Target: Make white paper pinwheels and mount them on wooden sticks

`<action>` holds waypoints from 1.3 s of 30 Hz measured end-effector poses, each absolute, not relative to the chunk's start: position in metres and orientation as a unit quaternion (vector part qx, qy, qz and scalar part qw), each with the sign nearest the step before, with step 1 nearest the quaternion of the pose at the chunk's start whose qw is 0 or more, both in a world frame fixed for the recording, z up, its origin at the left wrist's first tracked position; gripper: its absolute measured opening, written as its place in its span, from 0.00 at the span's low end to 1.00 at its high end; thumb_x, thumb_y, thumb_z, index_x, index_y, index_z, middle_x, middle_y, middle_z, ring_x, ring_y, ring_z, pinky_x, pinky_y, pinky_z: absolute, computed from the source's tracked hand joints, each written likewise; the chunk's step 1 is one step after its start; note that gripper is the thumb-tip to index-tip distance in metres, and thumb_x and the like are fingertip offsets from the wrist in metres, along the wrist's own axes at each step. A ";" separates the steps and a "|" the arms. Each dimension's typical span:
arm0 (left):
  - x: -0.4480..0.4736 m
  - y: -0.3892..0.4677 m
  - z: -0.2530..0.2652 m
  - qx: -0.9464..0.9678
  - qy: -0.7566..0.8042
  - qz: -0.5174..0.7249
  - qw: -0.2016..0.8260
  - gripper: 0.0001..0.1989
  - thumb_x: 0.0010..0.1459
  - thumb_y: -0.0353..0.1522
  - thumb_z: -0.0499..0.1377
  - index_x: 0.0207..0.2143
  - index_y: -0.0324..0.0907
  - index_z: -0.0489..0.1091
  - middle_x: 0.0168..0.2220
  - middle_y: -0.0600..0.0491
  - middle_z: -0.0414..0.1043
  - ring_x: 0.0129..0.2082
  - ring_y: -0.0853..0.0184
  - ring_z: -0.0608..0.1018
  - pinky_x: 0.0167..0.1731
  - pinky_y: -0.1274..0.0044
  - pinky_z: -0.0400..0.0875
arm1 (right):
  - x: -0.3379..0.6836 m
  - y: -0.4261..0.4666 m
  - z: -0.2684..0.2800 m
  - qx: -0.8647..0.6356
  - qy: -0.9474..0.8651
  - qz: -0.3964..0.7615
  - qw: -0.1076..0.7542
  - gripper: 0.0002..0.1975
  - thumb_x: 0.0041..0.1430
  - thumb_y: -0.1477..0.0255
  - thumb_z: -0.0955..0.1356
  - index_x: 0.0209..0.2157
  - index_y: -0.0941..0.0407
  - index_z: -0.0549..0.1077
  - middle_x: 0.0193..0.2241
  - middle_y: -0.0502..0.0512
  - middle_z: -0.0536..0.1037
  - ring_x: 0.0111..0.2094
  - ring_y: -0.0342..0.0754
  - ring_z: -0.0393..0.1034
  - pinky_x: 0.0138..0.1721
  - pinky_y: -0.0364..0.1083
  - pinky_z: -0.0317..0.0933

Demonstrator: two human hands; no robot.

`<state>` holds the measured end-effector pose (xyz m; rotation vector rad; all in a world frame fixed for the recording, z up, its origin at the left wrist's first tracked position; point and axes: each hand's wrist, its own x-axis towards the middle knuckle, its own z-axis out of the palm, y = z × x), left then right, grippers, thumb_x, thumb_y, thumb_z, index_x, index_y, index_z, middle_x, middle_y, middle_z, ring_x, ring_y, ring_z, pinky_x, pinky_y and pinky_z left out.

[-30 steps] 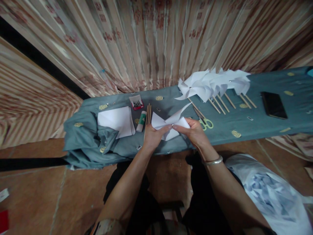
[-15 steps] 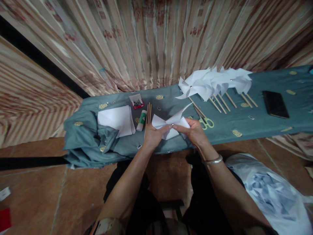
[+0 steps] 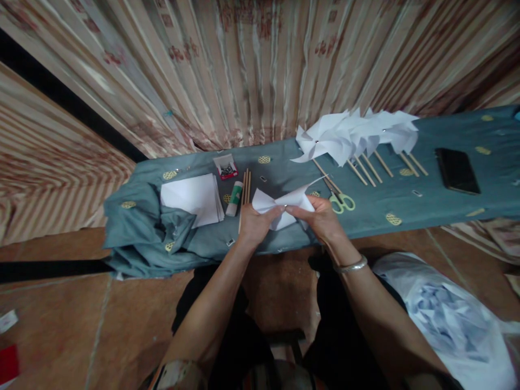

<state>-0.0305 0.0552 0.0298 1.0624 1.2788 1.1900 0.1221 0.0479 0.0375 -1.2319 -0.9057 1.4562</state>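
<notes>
Between my two hands is a white paper pinwheel (image 3: 298, 198), its blades folded in toward the middle, with a small shiny pin at the centre. My left hand (image 3: 257, 223) grips its left side, thumb pressed near the pin. On the other side my right hand (image 3: 323, 216) pinches the paper, its thumb also by the pin. Fingers beneath the paper are hidden. Just left of my left hand lie several wooden sticks (image 3: 246, 187) and a green-and-white glue stick (image 3: 234, 199). Green-handled scissors (image 3: 342, 202) rest right of my right hand.
Finished pinwheels (image 3: 357, 135) on sticks overlap at the back right, near a black phone (image 3: 457, 170). White paper sheets (image 3: 190, 199) and a small box of pins (image 3: 226, 167) are at left. A white plastic bag (image 3: 455, 319) of paper stands on the floor, right.
The pinwheel's upper blade has tipped slightly lower and to the right. Both hands keep their hold in nearly the same place.
</notes>
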 end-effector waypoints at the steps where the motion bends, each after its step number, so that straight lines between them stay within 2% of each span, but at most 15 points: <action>1: -0.031 0.055 0.029 0.444 0.535 0.499 0.518 0.10 0.41 0.35 0.70 0.24 0.38 0.76 0.24 0.51 0.77 0.26 0.64 0.78 0.25 0.77 0.72 | 0.122 0.048 0.039 -0.508 -0.371 0.601 0.493 0.17 0.33 0.64 0.80 0.29 0.55 0.81 0.26 0.49 0.81 0.24 0.45 0.71 0.29 0.44 0.65; 6: -0.031 0.055 0.028 0.450 0.526 0.500 0.521 0.14 0.41 0.38 0.70 0.27 0.37 0.78 0.28 0.50 0.80 0.30 0.62 0.80 0.31 0.75 0.74 | 0.122 0.049 0.042 -0.517 -0.371 0.596 0.490 0.19 0.33 0.63 0.79 0.30 0.56 0.81 0.27 0.51 0.81 0.26 0.47 0.72 0.31 0.47 0.66; 11: -0.031 0.055 0.029 0.444 0.508 0.505 0.538 0.15 0.41 0.37 0.69 0.31 0.37 0.79 0.33 0.48 0.81 0.33 0.61 0.81 0.35 0.73 0.75 | 0.125 0.050 0.041 -0.518 -0.386 0.587 0.488 0.19 0.34 0.63 0.79 0.31 0.56 0.81 0.27 0.51 0.82 0.27 0.48 0.73 0.32 0.47 0.66; 23: -0.030 0.054 0.030 0.449 0.512 0.498 0.537 0.10 0.41 0.34 0.69 0.28 0.38 0.78 0.28 0.51 0.80 0.29 0.63 0.81 0.31 0.75 0.74 | 0.125 0.049 0.042 -0.517 -0.386 0.596 0.478 0.17 0.34 0.64 0.79 0.29 0.56 0.81 0.26 0.49 0.81 0.24 0.45 0.71 0.28 0.45 0.65; 31: -0.031 0.054 0.031 0.457 0.521 0.492 0.527 0.13 0.41 0.36 0.69 0.30 0.38 0.78 0.31 0.49 0.81 0.33 0.61 0.81 0.34 0.73 0.75 | 0.124 0.049 0.039 -0.519 -0.391 0.583 0.488 0.17 0.35 0.63 0.79 0.29 0.56 0.81 0.25 0.49 0.80 0.24 0.44 0.70 0.28 0.44 0.64; 35: -0.032 0.053 0.032 0.457 0.534 0.485 0.520 0.12 0.41 0.36 0.68 0.28 0.38 0.78 0.30 0.50 0.81 0.31 0.62 0.81 0.33 0.74 0.75 | 0.125 0.049 0.042 -0.516 -0.401 0.588 0.477 0.18 0.33 0.64 0.80 0.29 0.56 0.81 0.25 0.49 0.80 0.24 0.43 0.69 0.27 0.43 0.63; 39: -0.030 0.054 0.033 0.443 0.515 0.496 0.541 0.12 0.40 0.35 0.69 0.28 0.39 0.78 0.30 0.50 0.81 0.31 0.62 0.81 0.32 0.74 0.75 | 0.126 0.049 0.046 -0.524 -0.401 0.594 0.460 0.18 0.33 0.61 0.79 0.28 0.56 0.81 0.25 0.50 0.81 0.23 0.44 0.70 0.28 0.44 0.64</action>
